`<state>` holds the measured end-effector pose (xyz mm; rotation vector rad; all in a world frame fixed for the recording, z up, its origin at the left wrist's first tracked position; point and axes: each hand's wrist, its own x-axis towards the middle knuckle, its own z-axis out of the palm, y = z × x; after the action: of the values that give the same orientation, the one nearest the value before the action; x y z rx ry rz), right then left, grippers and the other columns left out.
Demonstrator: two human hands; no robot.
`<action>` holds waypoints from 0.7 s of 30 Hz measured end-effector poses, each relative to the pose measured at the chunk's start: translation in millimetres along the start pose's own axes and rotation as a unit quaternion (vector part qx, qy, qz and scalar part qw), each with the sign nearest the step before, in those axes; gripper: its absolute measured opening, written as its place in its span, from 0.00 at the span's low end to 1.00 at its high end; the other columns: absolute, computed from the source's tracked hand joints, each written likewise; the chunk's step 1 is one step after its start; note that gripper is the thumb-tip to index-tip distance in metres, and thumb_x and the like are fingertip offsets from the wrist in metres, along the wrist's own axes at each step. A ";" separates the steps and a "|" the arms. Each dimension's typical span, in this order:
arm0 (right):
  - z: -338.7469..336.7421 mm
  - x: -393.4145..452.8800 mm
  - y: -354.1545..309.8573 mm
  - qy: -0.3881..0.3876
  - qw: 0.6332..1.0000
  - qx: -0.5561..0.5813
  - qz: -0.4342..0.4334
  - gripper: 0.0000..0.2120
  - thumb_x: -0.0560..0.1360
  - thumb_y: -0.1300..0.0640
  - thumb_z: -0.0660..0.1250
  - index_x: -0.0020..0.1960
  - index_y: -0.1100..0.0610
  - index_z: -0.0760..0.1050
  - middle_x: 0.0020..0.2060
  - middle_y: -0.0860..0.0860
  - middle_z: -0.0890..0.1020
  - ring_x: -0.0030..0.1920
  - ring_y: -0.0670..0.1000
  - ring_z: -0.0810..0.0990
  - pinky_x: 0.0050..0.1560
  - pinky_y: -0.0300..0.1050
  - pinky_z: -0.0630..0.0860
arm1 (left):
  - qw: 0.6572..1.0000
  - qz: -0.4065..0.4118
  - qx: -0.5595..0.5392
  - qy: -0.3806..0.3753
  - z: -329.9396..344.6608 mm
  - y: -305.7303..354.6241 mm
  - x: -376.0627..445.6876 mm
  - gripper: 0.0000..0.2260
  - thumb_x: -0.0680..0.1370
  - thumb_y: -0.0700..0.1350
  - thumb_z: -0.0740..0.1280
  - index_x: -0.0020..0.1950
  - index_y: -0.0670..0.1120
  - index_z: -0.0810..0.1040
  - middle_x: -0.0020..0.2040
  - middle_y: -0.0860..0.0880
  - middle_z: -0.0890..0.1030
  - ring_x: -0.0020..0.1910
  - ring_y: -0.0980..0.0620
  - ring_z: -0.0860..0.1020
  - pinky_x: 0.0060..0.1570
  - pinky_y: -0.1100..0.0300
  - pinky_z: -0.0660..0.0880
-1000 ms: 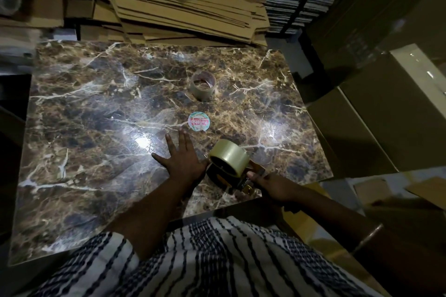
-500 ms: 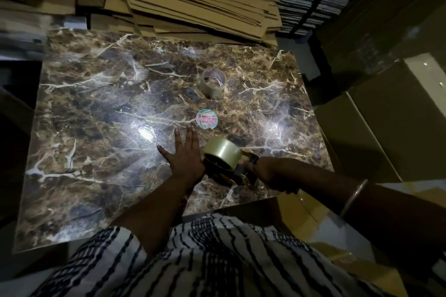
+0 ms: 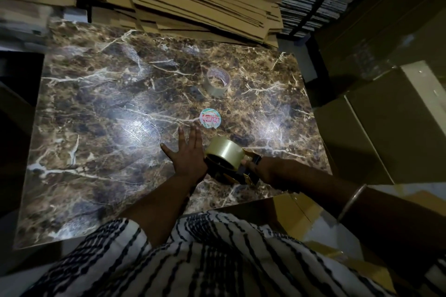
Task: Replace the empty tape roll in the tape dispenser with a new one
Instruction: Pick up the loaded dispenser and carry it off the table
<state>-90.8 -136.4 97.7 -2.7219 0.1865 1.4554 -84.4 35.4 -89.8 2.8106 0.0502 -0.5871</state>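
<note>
A full roll of clear tape [image 3: 225,152] sits on the dark tape dispenser [image 3: 237,171] near the front edge of the marble table [image 3: 96,108]. My right hand [image 3: 261,170] grips the dispenser's handle end. Flat on the table just left of the roll lies my left hand [image 3: 187,154], fingers straight and spread, its edge against the dispenser. Farther back an empty, nearly used-up tape core [image 3: 217,81] stands on the table. Between it and my hands lies a round printed label disc [image 3: 210,118].
Stacked flattened cardboard [image 3: 193,2] crowds the table's far edge. Large cardboard boxes [image 3: 376,132] stand close along the right side. A dark gap runs along the table's left side.
My right hand has slid forward along the dispenser, closer to the roll. My left hand stays flat beside it. The view has shifted slightly.
</note>
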 end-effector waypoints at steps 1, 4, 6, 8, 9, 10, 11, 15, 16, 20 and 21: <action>-0.7 -0.8 0.3 0.001 1.000 -0.010 -0.006 0.26 0.85 0.44 0.49 0.68 0.60 0.75 0.49 0.54 0.75 0.49 0.54 0.72 0.52 0.47 0.69 | 1.000 -0.001 0.000 -0.004 -0.3 0.4 -0.5 0.39 0.80 0.65 0.55 0.83 0.49 0.40 0.84 0.52 0.38 0.82 0.42 0.35 0.66 0.17 0.42; 5.0 -1.7 1.5 -0.007 1.000 -0.009 -0.020 0.23 0.86 0.46 0.50 0.70 0.58 0.73 0.56 0.58 0.81 0.50 0.55 0.75 0.52 0.48 0.70 | 1.000 0.000 -0.008 -0.007 -4.0 1.7 -1.4 0.40 0.80 0.65 0.55 0.83 0.49 0.40 0.84 0.52 0.36 0.82 0.42 0.34 0.66 0.17 0.42; 10.1 -4.4 2.7 -0.018 1.000 0.011 -0.021 0.24 0.86 0.45 0.46 0.72 0.56 0.70 0.61 0.61 0.80 0.54 0.57 0.78 0.51 0.45 0.68 | 1.000 -0.001 -0.011 -0.007 -4.9 0.6 -0.7 0.43 0.78 0.68 0.56 0.83 0.48 0.39 0.84 0.52 0.36 0.81 0.42 0.34 0.65 0.17 0.41; 10.8 -10.8 6.3 -0.013 0.999 0.020 -0.022 0.25 0.86 0.44 0.45 0.72 0.56 0.70 0.57 0.60 0.81 0.51 0.56 0.79 0.48 0.40 0.67 | 1.000 -0.001 -0.014 -0.009 -4.1 -0.5 -0.7 0.45 0.77 0.71 0.54 0.83 0.48 0.39 0.84 0.52 0.36 0.82 0.42 0.34 0.64 0.17 0.40; 12.5 -14.7 10.0 -0.006 0.999 0.034 -0.021 0.26 0.86 0.44 0.45 0.70 0.57 0.72 0.49 0.56 0.82 0.44 0.54 0.78 0.44 0.39 0.68 | 1.000 0.002 -0.019 -0.007 -3.3 -0.7 -0.6 0.46 0.76 0.73 0.53 0.83 0.48 0.39 0.84 0.52 0.37 0.82 0.43 0.34 0.64 0.17 0.39; 15.8 -18.8 14.4 0.004 0.999 0.044 -0.017 0.25 0.86 0.43 0.46 0.66 0.57 0.74 0.40 0.51 0.78 0.38 0.49 0.75 0.38 0.36 0.68 | 1.000 0.005 -0.025 -0.001 -3.1 -1.1 -0.7 0.46 0.75 0.74 0.52 0.83 0.49 0.39 0.84 0.53 0.38 0.82 0.43 0.35 0.64 0.17 0.39; 21.4 -21.2 20.3 0.016 0.999 0.044 -0.017 0.23 0.86 0.44 0.46 0.63 0.55 0.75 0.35 0.48 0.73 0.35 0.47 0.74 0.33 0.33 0.66 | 0.999 0.008 -0.032 0.005 -2.8 -1.8 -0.5 0.47 0.74 0.74 0.51 0.83 0.48 0.40 0.84 0.53 0.40 0.82 0.43 0.36 0.63 0.17 0.39; 39.3 -21.3 30.6 0.047 0.998 0.010 -0.036 0.18 0.85 0.41 0.49 0.40 0.43 0.68 0.30 0.49 0.69 0.31 0.47 0.71 0.30 0.35 0.64 | 0.999 0.034 -0.020 0.028 -2.6 -1.6 2.5 0.45 0.75 0.74 0.52 0.83 0.51 0.45 0.85 0.49 0.46 0.83 0.44 0.41 0.64 0.17 0.40; 37.9 -19.4 31.1 0.066 0.996 -0.031 -0.048 0.20 0.84 0.39 0.51 0.37 0.45 0.66 0.30 0.50 0.71 0.30 0.46 0.70 0.31 0.37 0.65 | 0.998 0.051 -0.022 0.037 -1.9 -2.4 2.9 0.42 0.75 0.73 0.53 0.83 0.54 0.45 0.85 0.48 0.47 0.83 0.44 0.43 0.64 0.17 0.41; 23.8 -18.8 25.8 0.042 0.998 0.033 -0.043 0.21 0.85 0.40 0.49 0.35 0.44 0.64 0.30 0.50 0.69 0.28 0.47 0.67 0.29 0.38 0.64 | 0.994 0.095 -0.031 0.051 3.9 -7.2 8.8 0.30 0.77 0.72 0.51 0.79 0.69 0.53 0.85 0.48 0.47 0.83 0.44 0.43 0.63 0.18 0.37; 20.8 -20.2 22.1 0.032 0.997 0.063 -0.034 0.20 0.85 0.43 0.48 0.37 0.43 0.66 0.30 0.50 0.68 0.29 0.46 0.67 0.29 0.37 0.63 | 0.994 0.096 -0.031 0.050 4.4 -8.7 9.6 0.30 0.76 0.72 0.48 0.78 0.70 0.55 0.85 0.49 0.47 0.83 0.44 0.43 0.62 0.19 0.33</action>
<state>-122.0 -154.5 103.2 -2.6469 0.1800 1.2948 -78.1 42.4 -99.7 2.7403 -0.1780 -0.3925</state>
